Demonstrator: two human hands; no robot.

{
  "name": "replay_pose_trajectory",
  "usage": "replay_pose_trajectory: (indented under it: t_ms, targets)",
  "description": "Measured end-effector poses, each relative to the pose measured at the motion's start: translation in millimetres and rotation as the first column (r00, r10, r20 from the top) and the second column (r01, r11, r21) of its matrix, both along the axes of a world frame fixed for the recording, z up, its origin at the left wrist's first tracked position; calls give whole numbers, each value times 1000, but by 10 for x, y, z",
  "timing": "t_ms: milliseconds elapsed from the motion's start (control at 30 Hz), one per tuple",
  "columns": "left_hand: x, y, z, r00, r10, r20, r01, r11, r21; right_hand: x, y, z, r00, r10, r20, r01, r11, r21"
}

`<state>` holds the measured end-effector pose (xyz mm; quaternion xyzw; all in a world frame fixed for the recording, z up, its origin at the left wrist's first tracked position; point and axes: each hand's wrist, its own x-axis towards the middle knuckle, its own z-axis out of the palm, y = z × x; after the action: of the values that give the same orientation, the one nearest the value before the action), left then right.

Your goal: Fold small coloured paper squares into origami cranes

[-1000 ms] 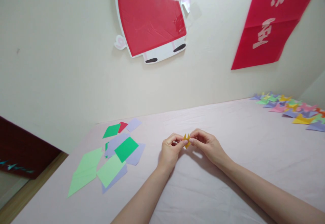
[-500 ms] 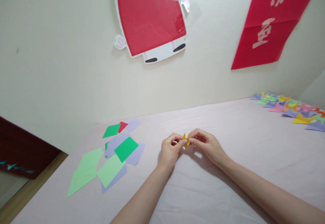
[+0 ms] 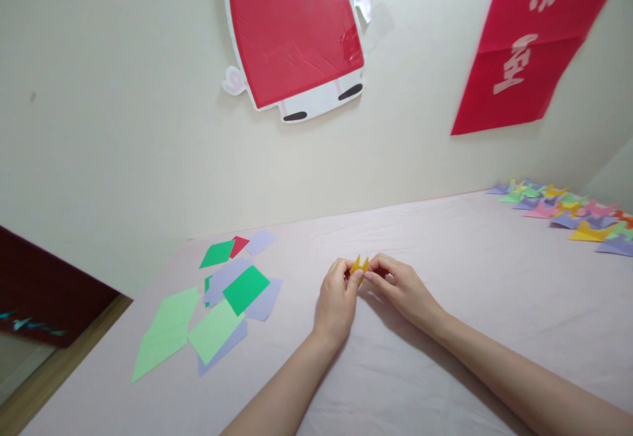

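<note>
Between my two hands is a small folded piece of yellow paper (image 3: 361, 267), with two pointed tips standing up like ears. My left hand (image 3: 338, 296) pinches it between thumb and fingers from the left. From the right, my right hand (image 3: 401, 287) also grips its edge with thumb and fingertips. The fingers hide the paper's lower part. Both hands are just over the pale pink cloth-covered surface (image 3: 420, 383).
Flat paper sheets lie to the left, among them a dark green sheet (image 3: 246, 290), a light green sheet (image 3: 165, 330) and a red one (image 3: 239, 246). Several folded paper pieces (image 3: 568, 208) stand at the far right. Behind rises a wall (image 3: 148, 126) with decorations.
My left hand has turned more upright and the folded paper has tilted, so its two tips now point up side by side. My right hand has shifted slightly with it.
</note>
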<state>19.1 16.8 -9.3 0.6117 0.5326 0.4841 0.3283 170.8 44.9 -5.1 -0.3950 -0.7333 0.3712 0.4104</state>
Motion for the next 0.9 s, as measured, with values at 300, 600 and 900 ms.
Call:
replay_pose_trajectory:
  t_ms: [300, 600, 900]
  targets:
    - [-31, 50, 9, 992, 17, 125, -15, 1000, -12, 30, 25, -10, 1000, -9, 11, 9, 999, -39]
    - [-16, 60, -16, 989, -22, 146, 24, 1000, -13, 34, 56, -25, 992, 12, -123, -33, 985, -167]
    - [-60, 82, 9, 986, -28, 166, 31, 999, -15, 41, 43, -11, 997, 27, -68, -36, 991, -131]
